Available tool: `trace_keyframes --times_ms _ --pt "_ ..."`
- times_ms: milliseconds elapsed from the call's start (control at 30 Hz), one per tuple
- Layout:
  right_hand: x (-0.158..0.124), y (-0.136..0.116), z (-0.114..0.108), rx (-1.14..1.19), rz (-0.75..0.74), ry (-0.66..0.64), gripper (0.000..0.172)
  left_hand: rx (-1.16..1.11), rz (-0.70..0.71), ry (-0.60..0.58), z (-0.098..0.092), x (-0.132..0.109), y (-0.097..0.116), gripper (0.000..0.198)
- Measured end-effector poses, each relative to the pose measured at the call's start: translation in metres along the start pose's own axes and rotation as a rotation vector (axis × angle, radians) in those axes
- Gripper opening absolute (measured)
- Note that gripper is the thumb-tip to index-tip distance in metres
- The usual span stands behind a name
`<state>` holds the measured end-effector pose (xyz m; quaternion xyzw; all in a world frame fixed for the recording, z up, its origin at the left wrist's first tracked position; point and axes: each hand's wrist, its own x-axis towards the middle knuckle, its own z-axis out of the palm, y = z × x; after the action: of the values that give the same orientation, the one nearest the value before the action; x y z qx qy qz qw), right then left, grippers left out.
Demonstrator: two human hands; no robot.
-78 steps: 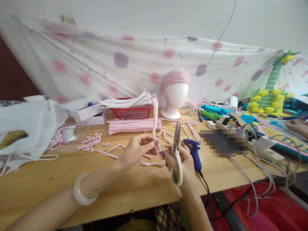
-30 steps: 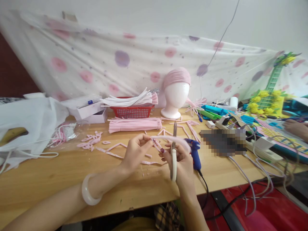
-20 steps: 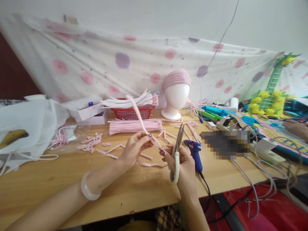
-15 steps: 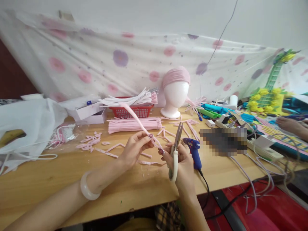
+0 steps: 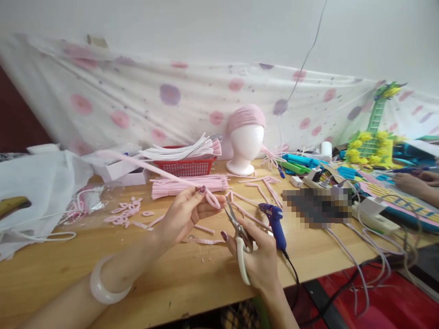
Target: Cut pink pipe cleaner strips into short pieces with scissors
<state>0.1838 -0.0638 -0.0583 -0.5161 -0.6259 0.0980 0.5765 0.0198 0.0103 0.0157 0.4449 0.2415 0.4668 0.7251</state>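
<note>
A long pink pipe cleaner point(image 5: 164, 172) is pinched in my left hand point(image 5: 187, 210), near its looped end. The loop sticks out past my fingertips to the right, and the long tail slants up to the left. My right hand point(image 5: 257, 249) grips white-handled scissors point(image 5: 241, 256), their blades pointing up and left beside the loop. Whether the blades touch the loop, I cannot tell. Behind my hands lies a bundle of pink pipe cleaners point(image 5: 188, 186). Small pink loops point(image 5: 125, 211) are piled on the left, and a tape measure point(image 5: 206, 241) lies below my left hand.
A blue glue gun point(image 5: 276, 224) stands right of my right hand, its cord running off the table edge. Behind are a red basket point(image 5: 185, 167) and a white foam head point(image 5: 245, 146). Power strips point(image 5: 373, 214) and cables lie at right, near another person's hands point(image 5: 414, 185).
My right hand has moved down and away from the pipe cleaner, and the scissors now tilt left toward the loop. The pipe cleaner's tail has swung lower to the left.
</note>
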Motion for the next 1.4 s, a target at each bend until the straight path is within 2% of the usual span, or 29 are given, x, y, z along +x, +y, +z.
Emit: trace_keyframes --times_ms 267,500,900,1167,1267,1400 --pt "-0.001 0.001 -0.003 -0.228 -0.151 0.038 0.02 0.097 0.041 -0.006 0.005 -0.008 0.003 0.025" --pt "-0.001 0.004 -0.001 -0.244 -0.139 0.029 0.02 0.159 0.08 0.013 0.004 -0.007 0.0 0.034" --pt "0.002 0.003 -0.003 -0.284 -0.177 0.05 0.013 0.17 0.097 0.038 0.001 -0.005 -0.004 0.031" --pt "0.004 -0.005 -0.006 -0.104 -0.041 0.036 0.018 0.123 0.096 0.074 0.003 -0.004 -0.005 0.025" --pt "0.004 -0.006 -0.007 -0.083 -0.023 -0.005 0.025 0.1 0.102 0.069 0.004 -0.004 -0.004 0.025" --pt "0.003 -0.004 -0.005 -0.117 -0.048 -0.017 0.024 0.068 0.045 0.074 0.007 -0.007 -0.002 0.02"
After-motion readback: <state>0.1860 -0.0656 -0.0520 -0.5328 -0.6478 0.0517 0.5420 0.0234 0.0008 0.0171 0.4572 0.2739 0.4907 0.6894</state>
